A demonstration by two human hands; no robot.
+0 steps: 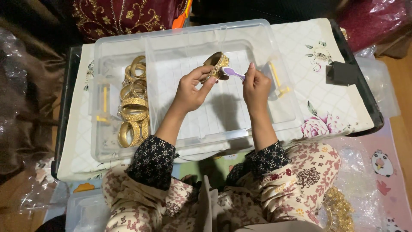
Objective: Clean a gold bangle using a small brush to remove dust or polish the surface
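Observation:
My left hand (192,89) holds a wide gold bangle (217,64) upright over the big compartment of a clear plastic box (257,129). My right hand (255,86) grips a small purple brush (233,73), its head resting against the bangle's side. Both hands hover above the middle of the box. Several more gold bangles (134,105) lie piled in the narrow left compartment.
The box sits on a white floral cloth (326,99) over a dark low table (365,99). A black block (342,73) lies at the cloth's right. Yellow latches (280,88) mark the box ends. Gold jewellery (341,210) and clear wrapping lie by my right knee.

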